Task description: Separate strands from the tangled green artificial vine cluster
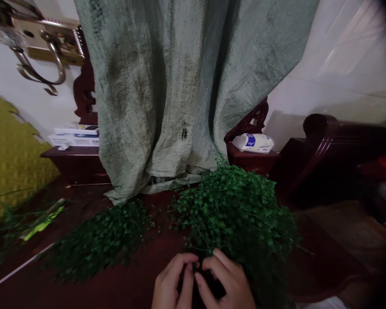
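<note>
Near the bottom centre, my left hand (175, 283) and my right hand (225, 279) are close together, thumbs and fingers curled toward each other. Something small and dark lies between the fingertips; I cannot make out what it is. Just beyond my right hand spreads a large heap of leafy green plants (234, 206) on the dark red table (125, 285). A smaller, darker heap of green leaves (99, 240) lies to the left of my hands.
A grey-green woven sheet (183, 86) hangs behind the heaps. Boxes (73, 139) stand at the back left, a white tissue pack (254, 143) at the back right. A yellow-green object (43, 223) and stems lie at the left, near a white strip (21, 268).
</note>
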`<state>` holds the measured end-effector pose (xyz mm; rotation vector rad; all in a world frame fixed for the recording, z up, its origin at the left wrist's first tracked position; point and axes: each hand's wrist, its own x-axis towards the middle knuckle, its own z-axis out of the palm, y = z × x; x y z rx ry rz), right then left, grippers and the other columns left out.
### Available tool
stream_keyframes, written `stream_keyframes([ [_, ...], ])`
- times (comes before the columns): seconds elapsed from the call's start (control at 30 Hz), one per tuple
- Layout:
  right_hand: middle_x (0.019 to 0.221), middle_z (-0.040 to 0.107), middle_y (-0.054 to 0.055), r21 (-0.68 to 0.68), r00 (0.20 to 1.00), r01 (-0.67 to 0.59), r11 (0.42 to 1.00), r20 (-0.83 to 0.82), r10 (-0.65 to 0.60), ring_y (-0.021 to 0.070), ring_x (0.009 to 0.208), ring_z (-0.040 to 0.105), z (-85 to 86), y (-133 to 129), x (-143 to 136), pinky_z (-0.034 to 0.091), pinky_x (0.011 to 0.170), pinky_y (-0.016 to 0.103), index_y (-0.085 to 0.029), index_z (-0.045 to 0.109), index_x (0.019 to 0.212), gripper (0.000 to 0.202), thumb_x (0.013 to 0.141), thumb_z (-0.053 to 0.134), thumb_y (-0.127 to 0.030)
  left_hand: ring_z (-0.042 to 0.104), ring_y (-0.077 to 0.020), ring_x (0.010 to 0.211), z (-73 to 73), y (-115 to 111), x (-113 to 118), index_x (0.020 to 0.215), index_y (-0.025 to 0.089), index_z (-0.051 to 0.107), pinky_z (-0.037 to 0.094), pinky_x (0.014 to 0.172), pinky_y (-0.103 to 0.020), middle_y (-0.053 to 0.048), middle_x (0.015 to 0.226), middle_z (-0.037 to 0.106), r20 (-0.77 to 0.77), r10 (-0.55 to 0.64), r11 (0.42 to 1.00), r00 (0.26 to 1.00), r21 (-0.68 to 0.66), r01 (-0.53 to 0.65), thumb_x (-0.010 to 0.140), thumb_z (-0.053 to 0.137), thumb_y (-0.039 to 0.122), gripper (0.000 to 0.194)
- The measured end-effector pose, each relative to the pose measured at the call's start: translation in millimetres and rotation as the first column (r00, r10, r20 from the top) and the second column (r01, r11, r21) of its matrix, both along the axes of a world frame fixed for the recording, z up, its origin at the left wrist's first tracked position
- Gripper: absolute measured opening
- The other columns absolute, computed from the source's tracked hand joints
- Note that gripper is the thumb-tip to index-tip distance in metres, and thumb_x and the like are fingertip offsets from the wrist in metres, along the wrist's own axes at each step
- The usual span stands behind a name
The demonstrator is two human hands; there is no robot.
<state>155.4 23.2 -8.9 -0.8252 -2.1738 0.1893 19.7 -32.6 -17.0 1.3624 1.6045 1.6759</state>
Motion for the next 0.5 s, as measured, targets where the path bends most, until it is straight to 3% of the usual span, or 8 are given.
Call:
stream_keyframes([
  [0.33, 0.096, 0.073, 0.005, 0.003, 0.997, 0.016, 1.0, 0.076, -0.016, 0.0215, 0.075, 0.073, 4.4, -2.9, 8.9, 0.058, 0.065, 0.028, -0.026, 0.064, 0.103, 0.027, 0.083, 0.047, -0.028, 0.071, -0.0157, 0.062, 0.2, 0.5, 2.9, 0.093, 0.023, 0.071, 0.058, 0.065, -0.02, -0.002, 0.079, 0.075, 0.034, 0.036, 0.999, 0.999, -0.027, -0.035, 0.095, 0.055, 0.043, 0.026],
  [0.5, 0.099, 0.073, 0.004, 0.008, 0.996, 0.031, 0.999, 0.078, -0.031, 0.0214, 0.082, 0.074, 5.7, -2.9, 9.5, 0.058, 0.068, 0.027, -0.026, 0.064, 0.104, 0.031, 0.082, 0.044, -0.02, 0.072, -0.0148, 0.062, 8.6, -7.4, -7.4, 0.097, 0.025, 0.07, 0.058, 0.06, -0.019, -0.001, 0.081, 0.076, -0.081, 0.114, 0.993, 0.99, 0.018, -0.113, 0.096, 0.053, 0.039, 0.022],
])
